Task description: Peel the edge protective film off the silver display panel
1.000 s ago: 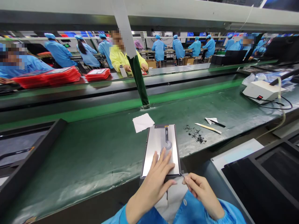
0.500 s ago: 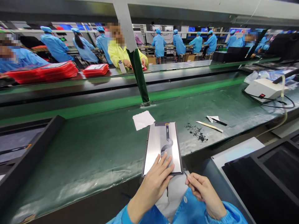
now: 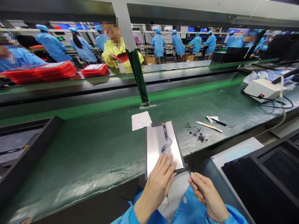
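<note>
A tablet-sized display panel (image 3: 154,141) lies back side up at the bench's front edge, slightly turned. Its back is silvery, with a black frame and a curved dark ribbon cable (image 3: 167,141). My left hand (image 3: 161,174) rests flat on the panel's lower part, fingers stretched out. At the lower right corner, my right hand (image 3: 202,186) pinches a thin dark piece (image 3: 189,170) that reaches to the panel's edge. Whether that piece is a tool tip or a strip, I cannot tell. White paper (image 3: 141,120) lies by the panel's top left corner.
Black scraps (image 3: 198,133), a pale-handled blade (image 3: 209,126) and a dark pen-like tool (image 3: 219,121) lie to the right on the green bench (image 3: 93,146). A white box-shaped device (image 3: 263,88) stands further right. Black trays (image 3: 46,137) flank the work area. A post (image 3: 137,74) rises ahead.
The panel has turned a little anticlockwise, its lower edge shifting right. My right hand has moved slightly right with the dark piece. Across the line, the person in yellow has lifted something red.
</note>
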Motion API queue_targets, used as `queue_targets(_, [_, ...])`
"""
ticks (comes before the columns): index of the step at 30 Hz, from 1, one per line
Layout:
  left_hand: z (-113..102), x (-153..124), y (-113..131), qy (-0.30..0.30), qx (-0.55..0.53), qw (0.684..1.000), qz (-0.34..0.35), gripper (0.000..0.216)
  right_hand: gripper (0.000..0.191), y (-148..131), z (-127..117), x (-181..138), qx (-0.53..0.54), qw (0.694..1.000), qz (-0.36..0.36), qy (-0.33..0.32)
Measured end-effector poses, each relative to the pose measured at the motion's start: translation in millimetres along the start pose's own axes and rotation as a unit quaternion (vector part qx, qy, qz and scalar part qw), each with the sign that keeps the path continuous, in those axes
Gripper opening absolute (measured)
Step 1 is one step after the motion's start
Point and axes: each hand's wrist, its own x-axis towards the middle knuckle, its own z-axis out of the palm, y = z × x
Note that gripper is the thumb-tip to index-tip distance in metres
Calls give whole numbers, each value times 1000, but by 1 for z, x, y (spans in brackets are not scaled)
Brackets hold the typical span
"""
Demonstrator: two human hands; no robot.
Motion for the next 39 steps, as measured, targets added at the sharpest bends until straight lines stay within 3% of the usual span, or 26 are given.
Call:
queue_targets(11, [1,7,5,4,35,999,-7,30,60,0,-3,0,29,999,4,16])
queue_targets(16, [0,7,5,-3,34,999,-35,42,57,6,-7,1,35,999,-9,15])
queue_targets(21, [0,5,6,-6,42,998,-45,51,53,-6,-15,-5,34,998,-40,33])
queue_targets(26, [2,4,6,-4,46,998,-44,49,56,-20,-17,-8,11,996,-59,59])
queue_targets(32, [1,6,6,11,26,999,-30,39,58,-13,-20,-2,-55,992,-85,77])
queue_targets(36, [-6,12,6,2,12,1000,-21,27,54,-6,-24,2,-157,970,-156,96])
queue_targets(39, [-13,24,7,-9,-26,999,-20,20,43,-5,-27,4,-244,931,-248,115])
